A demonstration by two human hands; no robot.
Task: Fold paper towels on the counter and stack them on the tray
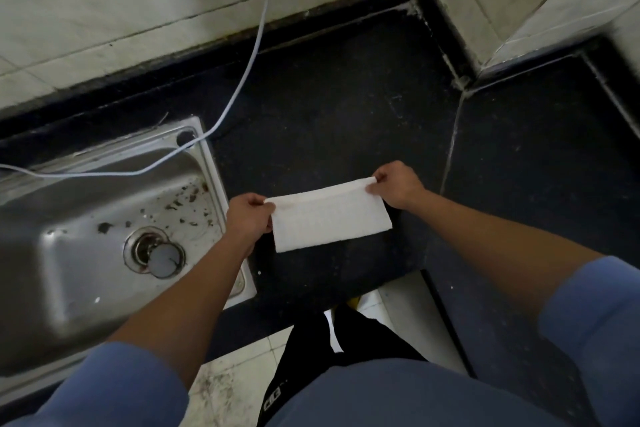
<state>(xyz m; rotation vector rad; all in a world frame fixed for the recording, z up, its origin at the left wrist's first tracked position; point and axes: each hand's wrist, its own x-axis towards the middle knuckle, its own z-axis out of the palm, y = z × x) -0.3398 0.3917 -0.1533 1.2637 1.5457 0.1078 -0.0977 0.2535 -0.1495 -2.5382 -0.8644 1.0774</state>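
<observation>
From my end of the feed, I see the paper towel (330,215) stretched between both hands over the dark counter (346,97), near its front edge and just right of the steel sink (86,236). My left hand (249,215) pinches the towel's upper left corner, fingers curled round the edge. My right hand (396,185) pinches the upper right corner between thumb and fingers. Most of each fingertip is hidden behind the sheet. A second layer shows along the top edge, so the towel looks folded, though I cannot count the layers. I cannot tell whether its lower edge touches the counter or hangs just above it. A pale cable (249,55) runs down the tiled wall and across the sink, cut off at the left border. The sink's left part is also out of view.
</observation>
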